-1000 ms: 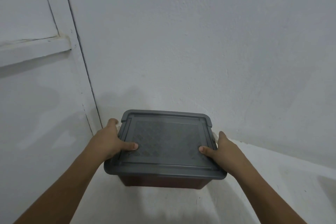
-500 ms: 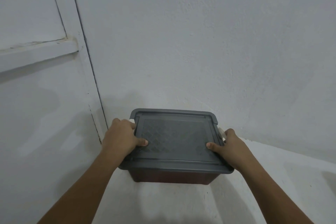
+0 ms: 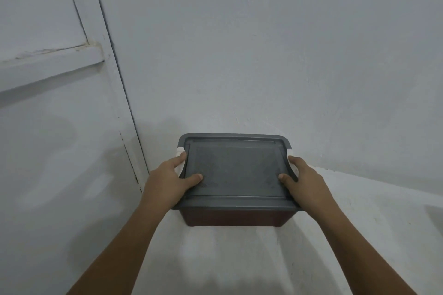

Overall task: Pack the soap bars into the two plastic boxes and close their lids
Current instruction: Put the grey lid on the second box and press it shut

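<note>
A dark brown plastic box (image 3: 233, 219) with a grey lid (image 3: 236, 170) on top sits in the middle of the view, close to the white wall. My left hand (image 3: 167, 182) grips its left side, thumb on the lid and fingers round the white side clip. On the opposite side my right hand (image 3: 304, 179) grips the box the same way, thumb lying on the lid. The lid lies flat on the box. What is inside the box is hidden. No soap bars and no second box are in view.
A white wall (image 3: 263, 55) rises right behind the box. A white door with a frame (image 3: 115, 93) stands to the left. The white surface (image 3: 359, 235) runs out to the right and towards me.
The box and both hands have shifted right in the view and towards the wall. My left fingers have moved up onto the white clip at the box's left side.
</note>
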The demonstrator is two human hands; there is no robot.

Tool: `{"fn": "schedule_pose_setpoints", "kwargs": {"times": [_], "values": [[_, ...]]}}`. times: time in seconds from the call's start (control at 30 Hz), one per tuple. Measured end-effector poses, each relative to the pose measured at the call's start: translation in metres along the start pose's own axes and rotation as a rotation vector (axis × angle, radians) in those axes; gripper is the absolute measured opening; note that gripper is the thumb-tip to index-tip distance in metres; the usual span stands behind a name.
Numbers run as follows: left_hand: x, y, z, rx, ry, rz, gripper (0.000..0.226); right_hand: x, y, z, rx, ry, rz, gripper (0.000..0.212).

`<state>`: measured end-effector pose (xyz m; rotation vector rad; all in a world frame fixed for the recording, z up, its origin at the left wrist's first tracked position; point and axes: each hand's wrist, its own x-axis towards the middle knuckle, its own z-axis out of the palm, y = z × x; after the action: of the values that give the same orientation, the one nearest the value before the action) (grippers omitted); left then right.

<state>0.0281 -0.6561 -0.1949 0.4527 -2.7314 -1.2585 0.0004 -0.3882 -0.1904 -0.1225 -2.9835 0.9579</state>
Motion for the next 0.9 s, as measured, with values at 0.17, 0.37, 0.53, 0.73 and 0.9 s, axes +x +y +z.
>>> {"fn": "schedule_pose_setpoints", "kwargs": {"times": [0.17, 0.37, 0.53, 0.73, 0.9], "values": [[-0.003, -0.001, 0.001, 0.007, 0.028, -0.007, 0.078, -0.003, 0.0, -0.001, 0.014, 0.004, -0.019, 0.055], [-0.017, 0.002, 0.008, 0.008, 0.046, -0.02, 0.079, -0.011, 0.014, -0.008, 0.007, -0.006, -0.036, 0.057], [-0.041, 0.016, 0.028, -0.023, 0.051, -0.018, 0.079, -0.026, 0.044, -0.025, -0.004, 0.004, -0.037, 0.059], [-0.069, 0.04, 0.063, -0.062, -0.001, 0.012, 0.081, -0.052, 0.092, -0.057, 0.006, 0.033, -0.005, 0.06], [-0.095, 0.067, 0.102, -0.075, -0.046, 0.061, 0.081, -0.077, 0.138, -0.089, -0.027, 0.059, 0.045, 0.061]]}}
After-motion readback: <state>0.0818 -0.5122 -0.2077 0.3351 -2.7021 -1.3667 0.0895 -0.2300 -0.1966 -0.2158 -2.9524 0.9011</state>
